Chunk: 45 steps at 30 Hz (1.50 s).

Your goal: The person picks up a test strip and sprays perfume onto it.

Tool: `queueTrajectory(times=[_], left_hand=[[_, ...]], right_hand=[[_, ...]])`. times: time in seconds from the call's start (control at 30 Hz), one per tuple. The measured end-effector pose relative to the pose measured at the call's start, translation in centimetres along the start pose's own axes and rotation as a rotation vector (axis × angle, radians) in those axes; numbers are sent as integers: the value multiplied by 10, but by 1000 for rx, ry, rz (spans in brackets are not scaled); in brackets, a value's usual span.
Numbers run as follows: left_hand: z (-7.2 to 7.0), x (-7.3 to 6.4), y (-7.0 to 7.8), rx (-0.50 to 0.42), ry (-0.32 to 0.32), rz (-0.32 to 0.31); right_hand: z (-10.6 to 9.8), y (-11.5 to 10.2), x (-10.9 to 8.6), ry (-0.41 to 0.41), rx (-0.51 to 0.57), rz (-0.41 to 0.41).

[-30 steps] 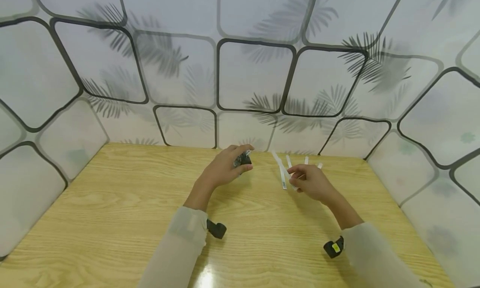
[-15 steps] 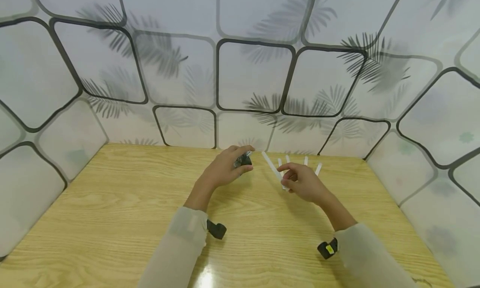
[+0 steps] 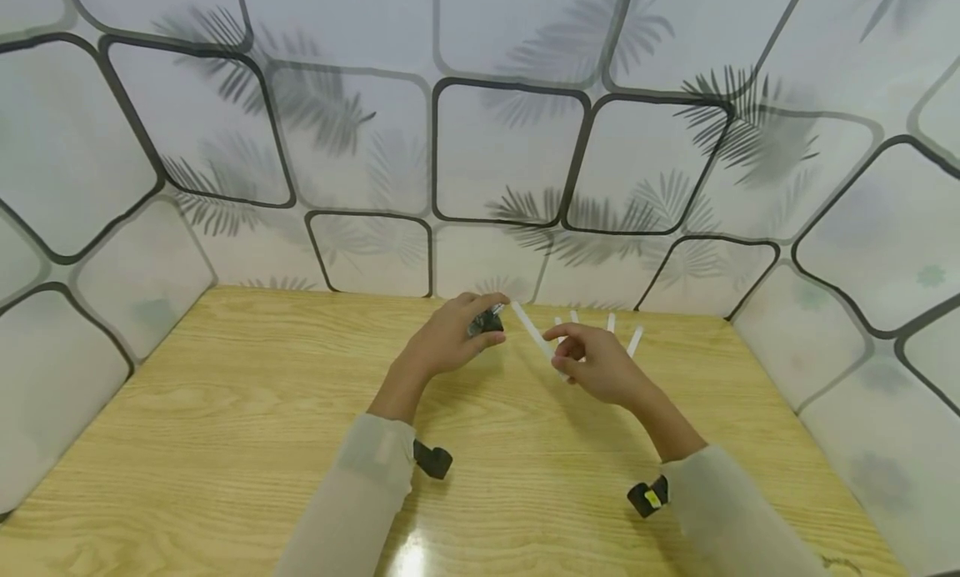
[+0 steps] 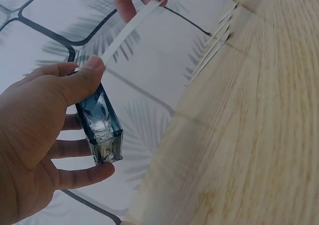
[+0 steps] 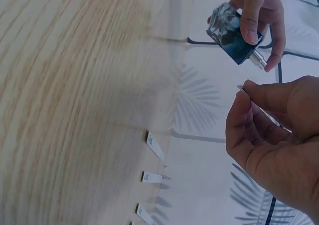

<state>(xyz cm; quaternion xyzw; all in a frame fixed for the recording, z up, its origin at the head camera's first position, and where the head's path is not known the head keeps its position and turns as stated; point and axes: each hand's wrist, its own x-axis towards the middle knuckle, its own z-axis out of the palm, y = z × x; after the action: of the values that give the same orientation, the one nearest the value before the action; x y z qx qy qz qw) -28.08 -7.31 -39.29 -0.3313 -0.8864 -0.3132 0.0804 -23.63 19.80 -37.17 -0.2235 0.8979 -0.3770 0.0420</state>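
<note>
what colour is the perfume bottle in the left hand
The perfume bottle is dark teal, with a clear faceted end; the left wrist view shows it best.

Between the fingertips of the left hand and the right hand, a slim white paper strip bars most of the gap, while a dark blue-tinted glass bottle with a silvery nozzle fills the space inside the left fingers. Beyond the right fingers, loose white paper strips leave only narrow lanes before the grey-and-white patterned wall blocks farther reach; nearer than both hands' fingers, the pale wood-grained tabletop gives broad passing room.
</note>
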Motion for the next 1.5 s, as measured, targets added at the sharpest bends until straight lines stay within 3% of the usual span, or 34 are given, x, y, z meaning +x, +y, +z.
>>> queueTrajectory(times=[0.7, 1.2, 1.5], left_hand=[[4, -2, 2, -42, 1, -18], [2, -2, 1, -8, 16, -2], [2, -2, 1, -9, 6, -27]], right_hand=[[5, -1, -1, -32, -1, -33], [4, 0, -1, -27, 3, -15], [5, -2, -2, -35, 3, -17]])
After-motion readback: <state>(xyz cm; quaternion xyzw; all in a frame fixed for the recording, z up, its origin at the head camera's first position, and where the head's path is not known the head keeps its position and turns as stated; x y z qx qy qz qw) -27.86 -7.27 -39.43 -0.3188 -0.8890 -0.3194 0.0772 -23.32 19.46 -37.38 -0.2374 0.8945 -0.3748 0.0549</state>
